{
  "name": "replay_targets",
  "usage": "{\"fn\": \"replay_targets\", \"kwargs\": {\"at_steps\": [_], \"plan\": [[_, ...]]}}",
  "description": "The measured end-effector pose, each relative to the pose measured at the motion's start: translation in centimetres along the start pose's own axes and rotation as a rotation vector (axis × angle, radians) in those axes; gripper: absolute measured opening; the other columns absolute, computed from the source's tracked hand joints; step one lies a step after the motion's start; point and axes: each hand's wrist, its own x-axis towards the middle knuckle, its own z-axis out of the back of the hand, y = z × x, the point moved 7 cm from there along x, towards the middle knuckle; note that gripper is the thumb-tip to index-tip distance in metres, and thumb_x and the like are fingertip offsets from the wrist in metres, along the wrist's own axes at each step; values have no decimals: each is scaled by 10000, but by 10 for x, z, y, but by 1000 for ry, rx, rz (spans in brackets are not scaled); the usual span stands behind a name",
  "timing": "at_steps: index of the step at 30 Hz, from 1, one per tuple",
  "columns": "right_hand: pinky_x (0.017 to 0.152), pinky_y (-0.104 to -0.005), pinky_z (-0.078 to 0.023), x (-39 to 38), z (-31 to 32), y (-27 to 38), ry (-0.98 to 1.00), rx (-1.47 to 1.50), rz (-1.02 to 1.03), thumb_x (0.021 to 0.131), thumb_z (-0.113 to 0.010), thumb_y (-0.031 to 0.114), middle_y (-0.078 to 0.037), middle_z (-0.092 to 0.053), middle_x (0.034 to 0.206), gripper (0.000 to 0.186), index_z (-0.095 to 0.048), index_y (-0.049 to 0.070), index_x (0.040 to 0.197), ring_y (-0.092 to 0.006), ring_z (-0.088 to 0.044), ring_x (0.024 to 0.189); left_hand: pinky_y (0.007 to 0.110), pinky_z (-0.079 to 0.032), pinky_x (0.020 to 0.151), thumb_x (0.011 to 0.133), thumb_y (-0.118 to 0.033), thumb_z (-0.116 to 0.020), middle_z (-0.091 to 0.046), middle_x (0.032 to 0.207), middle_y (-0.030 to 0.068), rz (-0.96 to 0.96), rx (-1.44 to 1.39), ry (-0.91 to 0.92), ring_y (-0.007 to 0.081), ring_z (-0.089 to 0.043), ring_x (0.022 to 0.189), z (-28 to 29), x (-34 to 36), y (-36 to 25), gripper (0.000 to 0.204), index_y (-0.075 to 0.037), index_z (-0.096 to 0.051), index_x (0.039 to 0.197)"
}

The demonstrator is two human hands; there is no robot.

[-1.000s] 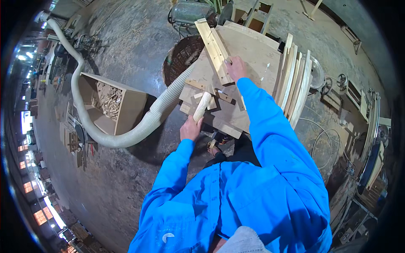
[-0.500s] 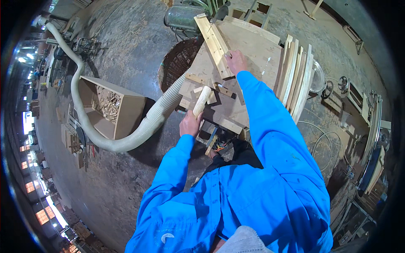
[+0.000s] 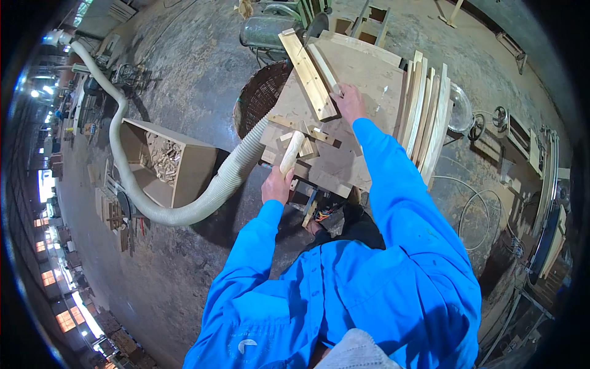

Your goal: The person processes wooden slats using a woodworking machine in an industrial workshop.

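Observation:
My left hand (image 3: 278, 186) is closed around the lower end of a short pale wooden stick (image 3: 292, 151), held over the table's near left corner. Farther off, my right hand (image 3: 351, 103) has its fingers closed on the near end of a narrow wooden strip (image 3: 323, 69). That strip lies along the worktable (image 3: 369, 80), a little to the right of a long wooden board (image 3: 308, 76) with small dark holes in it. Small crossed wooden pieces (image 3: 312, 133) sit on the table beyond the short stick and partly behind it.
Several long pale boards (image 3: 425, 114) stand side by side along the table's right edge. A wicker basket (image 3: 258, 101) is at its left. A ribbed hose (image 3: 230, 175) runs past a box (image 3: 196, 172) of wood offcuts. Machinery (image 3: 267, 31) stands beyond the table.
My right hand has shifted right and slightly nearer, and the narrow strip now lies apart from the holed board, with a gap between them. My left hand still holds the short stick.

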Motion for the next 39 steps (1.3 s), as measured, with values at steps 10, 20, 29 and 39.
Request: {"fn": "replay_targets", "kwargs": {"at_steps": [10,20,29,39], "plan": [[911,-517,-556,38,-29,4,113,23,-44,982,-682,343,-188,-750,1104,244,-820,172,1089,-403,-699,1062,590,-563,775,1008,-507,-662,-736,955,277,77,28,104,489,-715,902,8,1,-4,488,-27,-571,1023],[875,-512,-563,67,-53,5,102,33,-32,995,-663,335,-199,-765,1020,274,-824,148,1114,-411,-719,985,584,-563,769,1008,-500,-654,-728,980,261,51,-12,125,485,-711,898,9,-1,1,479,-36,-552,1075],[904,-485,-569,75,-52,3,137,31,-42,978,-686,332,-182,-771,1095,281,-819,133,1125,-399,-725,1017,582,-564,773,1014,-501,-646,-727,962,262,48,6,112,491,-711,889,2,7,-4,480,-35,-553,1077],[910,-507,-573,77,-66,12,101,23,-22,969,-677,354,-192,-770,1080,288,-823,144,1102,-412,-728,1015,588,-558,807,1022,-563,-618,-725,992,283,76,72,64,500,-706,947,-9,8,18,544,-27,-548,1087]]}}
